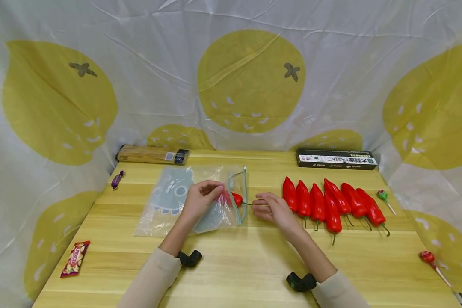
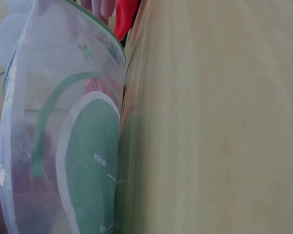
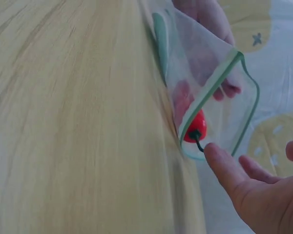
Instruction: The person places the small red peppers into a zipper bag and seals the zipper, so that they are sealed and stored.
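Observation:
A clear zip-top bag (image 1: 173, 222) with a blue-green print and green rim lies on the table, its mouth facing right and standing open. My left hand (image 1: 203, 197) pinches its upper film near the mouth. Just inside that mouth is a red pepper (image 3: 198, 126), its stem pointing out; the film blurs the rest of it. My right hand (image 1: 277, 211) is beside the stem, fingers extended and nothing held; its fingertip is close to the stem in the right wrist view. To its right, several red peppers (image 1: 317, 203) lie in a row.
Along the back are a pack of noodles (image 1: 150, 154) and a black pasta box (image 1: 336, 159). A purple candy (image 1: 117, 180) and a red snack packet (image 1: 75, 259) lie left. Green (image 1: 383, 196) and red (image 1: 427, 256) lollipops lie right.

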A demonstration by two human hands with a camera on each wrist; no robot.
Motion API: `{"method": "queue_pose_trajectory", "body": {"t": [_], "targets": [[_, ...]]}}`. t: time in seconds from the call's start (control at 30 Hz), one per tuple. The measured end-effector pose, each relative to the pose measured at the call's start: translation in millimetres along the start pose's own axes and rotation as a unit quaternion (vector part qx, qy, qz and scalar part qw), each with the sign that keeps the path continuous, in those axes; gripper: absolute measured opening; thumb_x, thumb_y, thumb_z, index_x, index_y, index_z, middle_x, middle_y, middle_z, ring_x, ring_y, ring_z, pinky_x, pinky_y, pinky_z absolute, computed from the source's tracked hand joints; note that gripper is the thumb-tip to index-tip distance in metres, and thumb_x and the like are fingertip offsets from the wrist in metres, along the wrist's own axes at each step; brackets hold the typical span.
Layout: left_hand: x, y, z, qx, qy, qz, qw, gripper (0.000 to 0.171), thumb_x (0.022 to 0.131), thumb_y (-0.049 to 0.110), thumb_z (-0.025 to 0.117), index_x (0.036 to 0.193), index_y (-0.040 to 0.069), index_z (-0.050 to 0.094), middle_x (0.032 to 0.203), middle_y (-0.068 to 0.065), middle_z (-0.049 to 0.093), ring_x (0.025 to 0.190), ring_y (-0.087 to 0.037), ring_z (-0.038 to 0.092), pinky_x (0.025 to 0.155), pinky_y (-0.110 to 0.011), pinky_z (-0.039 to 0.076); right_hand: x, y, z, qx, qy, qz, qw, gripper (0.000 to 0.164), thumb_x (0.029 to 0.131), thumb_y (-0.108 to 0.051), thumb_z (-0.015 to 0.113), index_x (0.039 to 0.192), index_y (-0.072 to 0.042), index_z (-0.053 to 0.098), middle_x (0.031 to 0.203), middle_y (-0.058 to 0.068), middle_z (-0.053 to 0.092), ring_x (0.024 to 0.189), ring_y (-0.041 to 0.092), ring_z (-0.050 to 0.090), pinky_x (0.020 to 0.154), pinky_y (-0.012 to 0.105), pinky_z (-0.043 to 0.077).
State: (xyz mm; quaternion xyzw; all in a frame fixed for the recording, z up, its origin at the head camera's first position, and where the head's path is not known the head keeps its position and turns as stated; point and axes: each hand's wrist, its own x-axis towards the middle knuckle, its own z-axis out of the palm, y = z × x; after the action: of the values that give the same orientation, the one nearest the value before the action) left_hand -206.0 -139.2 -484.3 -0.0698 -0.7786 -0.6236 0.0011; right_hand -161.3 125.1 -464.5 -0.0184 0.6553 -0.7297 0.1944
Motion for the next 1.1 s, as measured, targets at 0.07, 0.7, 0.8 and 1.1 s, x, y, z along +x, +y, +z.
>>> {"method": "queue_pose_trajectory", "body": {"t": [0.07,0.7,0.8,1.1], "targets": [[-0.8,0.9,-0.6,0.002,0.0,0.003,1.0,0.027,0.085,0.038,0.073,0.102,0.017,0.074,0.1,-0.002,0.074,0.097,-0.013,0.069,0.082,-0.021,0.056,2.2,0.9,2.2,0.008,-0.001,-0.006,1.0,0.05,0.106,-0.03,0.036,0.138,0.009,0.039,0.138,0.032,0.048,0.126,0.043,0.053,0.104,0.049,0.043],[-0.6,-1.3,2.2,-0.009,-0.022,0.015,0.9996,0.024,0.087,0.036,0.07,0.101,0.017,0.073,0.099,-0.003,0.074,0.091,-0.016,0.07,0.075,-0.026,0.058,50.6,0.6,36.0,0.063,-0.011,-0.069,0.996,0.056,0.107,-0.035,0.033,0.138,0.011,0.033,0.141,0.032,0.044,0.132,0.043,0.046,0.112,0.05,0.035],[-0.2,-0.8,2.4,-0.006,-0.015,0.016,0.9997,0.022,0.087,0.036,0.071,0.1,0.018,0.073,0.098,-0.002,0.074,0.091,-0.015,0.07,0.076,-0.025,0.057,45.7,-0.7,29.1,0.037,0.006,-0.08,0.996,0.05,0.106,-0.029,0.04,0.137,0.009,0.037,0.139,0.033,0.045,0.13,0.044,0.048,0.109,0.051,0.039],[-1.0,1.8,1.6,-0.019,-0.014,0.003,0.9997,0.021,0.086,0.035,0.073,0.099,0.018,0.073,0.097,-0.003,0.073,0.092,-0.017,0.069,0.076,-0.024,0.057,7.8,-11.2,-13.0,-0.149,0.117,-0.108,0.976,0.039,0.092,-0.029,0.068,0.123,-0.009,0.057,0.116,0.017,0.064,0.105,0.037,0.065,0.085,0.037,0.058]]}}
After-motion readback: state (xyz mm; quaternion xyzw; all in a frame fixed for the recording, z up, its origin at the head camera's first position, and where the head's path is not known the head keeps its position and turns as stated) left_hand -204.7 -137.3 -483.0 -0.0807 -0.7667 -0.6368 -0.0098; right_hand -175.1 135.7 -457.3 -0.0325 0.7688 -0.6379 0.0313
